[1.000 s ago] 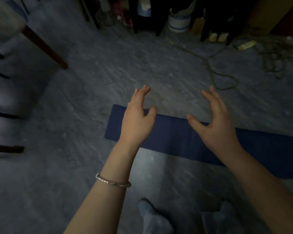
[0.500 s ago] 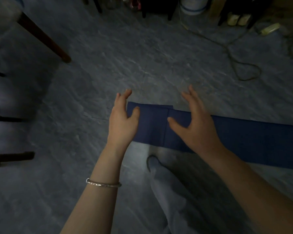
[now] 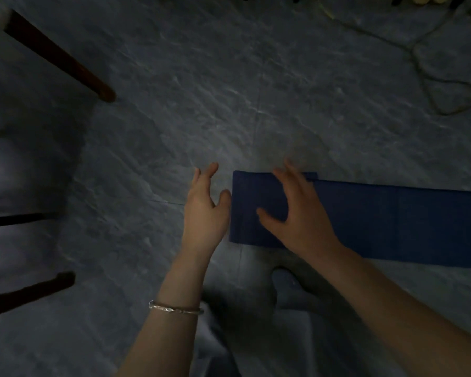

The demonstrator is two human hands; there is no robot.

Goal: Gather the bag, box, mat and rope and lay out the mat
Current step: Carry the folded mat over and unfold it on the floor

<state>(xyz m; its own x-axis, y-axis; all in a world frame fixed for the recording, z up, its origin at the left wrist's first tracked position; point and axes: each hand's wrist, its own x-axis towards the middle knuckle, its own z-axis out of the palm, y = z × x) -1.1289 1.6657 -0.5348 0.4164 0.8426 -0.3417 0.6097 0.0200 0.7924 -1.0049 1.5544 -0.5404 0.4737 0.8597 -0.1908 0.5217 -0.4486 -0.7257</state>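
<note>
A dark blue mat lies folded into a long strip on the grey floor, running off the right edge. My right hand hovers over its left end with fingers spread, holding nothing. My left hand, a bracelet on its wrist, is open just left of the mat's end, thumb near the edge. A thin rope lies looped on the floor at the far right. No bag or box is in view.
A dark wooden furniture leg slants in at the upper left, with more dark bars and pale fabric along the left edge. My socked foot stands just below the mat. Small objects line the top edge.
Both hands have shifted toward the mat's left end as the view swung left and down; the mat now sits further right in the frame. Neither hand has taken hold of anything.
</note>
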